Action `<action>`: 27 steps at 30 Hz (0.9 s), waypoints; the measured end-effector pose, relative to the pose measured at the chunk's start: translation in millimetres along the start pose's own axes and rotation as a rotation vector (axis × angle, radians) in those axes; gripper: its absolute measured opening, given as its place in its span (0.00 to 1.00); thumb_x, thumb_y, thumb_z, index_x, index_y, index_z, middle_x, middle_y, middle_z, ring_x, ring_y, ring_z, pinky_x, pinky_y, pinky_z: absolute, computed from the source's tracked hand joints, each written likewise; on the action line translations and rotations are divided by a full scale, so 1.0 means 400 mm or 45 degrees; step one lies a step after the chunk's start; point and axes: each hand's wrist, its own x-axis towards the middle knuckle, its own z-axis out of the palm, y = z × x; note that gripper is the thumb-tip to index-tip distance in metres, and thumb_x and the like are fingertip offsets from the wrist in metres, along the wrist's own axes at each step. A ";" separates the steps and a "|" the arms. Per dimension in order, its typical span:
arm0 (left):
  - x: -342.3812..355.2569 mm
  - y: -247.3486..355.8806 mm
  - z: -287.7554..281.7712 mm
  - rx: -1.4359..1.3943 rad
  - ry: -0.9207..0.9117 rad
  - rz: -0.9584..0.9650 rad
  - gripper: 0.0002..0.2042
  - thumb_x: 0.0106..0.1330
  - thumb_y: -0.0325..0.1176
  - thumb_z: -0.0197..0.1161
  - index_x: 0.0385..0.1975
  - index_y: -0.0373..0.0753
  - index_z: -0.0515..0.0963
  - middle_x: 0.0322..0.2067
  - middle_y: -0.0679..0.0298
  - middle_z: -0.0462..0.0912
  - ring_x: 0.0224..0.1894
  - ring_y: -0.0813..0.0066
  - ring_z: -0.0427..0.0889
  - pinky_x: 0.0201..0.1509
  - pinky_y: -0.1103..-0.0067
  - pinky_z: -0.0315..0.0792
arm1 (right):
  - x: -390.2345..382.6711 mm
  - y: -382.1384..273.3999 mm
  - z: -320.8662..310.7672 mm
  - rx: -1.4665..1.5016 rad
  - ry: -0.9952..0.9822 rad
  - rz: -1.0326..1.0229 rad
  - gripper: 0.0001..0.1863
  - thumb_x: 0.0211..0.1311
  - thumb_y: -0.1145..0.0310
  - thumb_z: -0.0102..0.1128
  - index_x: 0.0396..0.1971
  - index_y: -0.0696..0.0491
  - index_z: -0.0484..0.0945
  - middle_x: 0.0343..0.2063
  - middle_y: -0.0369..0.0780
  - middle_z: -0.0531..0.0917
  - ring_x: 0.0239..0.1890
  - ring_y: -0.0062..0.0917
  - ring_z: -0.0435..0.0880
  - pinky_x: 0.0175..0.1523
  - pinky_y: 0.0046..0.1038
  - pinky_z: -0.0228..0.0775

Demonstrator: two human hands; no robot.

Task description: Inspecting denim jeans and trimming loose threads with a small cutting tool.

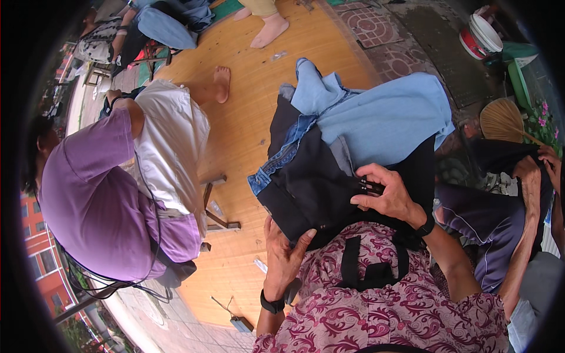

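A garment [376,129] of black cloth [300,182] and light blue denim is spread over the lap, a darker blue strip [283,156] being laid across it. The black cloth is gripped at its lower edge by the left hand [282,253], the thumb being pressed on top and the other fingers partly hidden beneath. Farther up, the cloth is pinched between the thumb and fingers of the right hand [385,191], beside a small dark item [369,187] with shiny spots, too small to be identified. At the upper right, a white and red bucket [484,36] is seen near a green container [519,85]; the contents of both cannot be made out. Pink flowers [542,112] are seen just beside the green container, and a round fan [500,119] is seen below it
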 end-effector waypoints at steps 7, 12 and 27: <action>0.006 0.009 -0.013 0.228 0.035 0.195 0.08 0.66 0.32 0.66 0.39 0.34 0.83 0.39 0.55 0.85 0.48 0.54 0.82 0.63 0.60 0.64 | -0.019 -0.011 -0.014 0.004 0.068 0.110 0.06 0.58 0.77 0.70 0.32 0.60 0.80 0.21 0.36 0.83 0.24 0.19 0.86 0.28 0.18 0.71; -0.029 0.080 -0.059 -0.080 0.099 0.160 0.08 0.64 0.30 0.69 0.35 0.31 0.83 0.32 0.53 0.85 0.35 0.55 0.85 0.41 0.69 0.75 | -0.029 -0.081 -0.073 -0.037 0.399 0.031 0.12 0.56 0.68 0.74 0.32 0.59 0.82 0.21 0.32 0.80 0.26 0.10 0.73 0.31 0.18 0.63; -0.039 -0.016 0.006 -0.016 -0.188 -0.166 0.15 0.58 0.32 0.75 0.41 0.30 0.82 0.40 0.49 0.84 0.39 0.52 0.85 0.42 0.68 0.77 | -0.074 0.030 -0.108 -0.212 0.750 0.239 0.09 0.64 0.68 0.67 0.33 0.59 0.80 0.23 0.27 0.78 0.28 0.08 0.71 0.35 0.16 0.62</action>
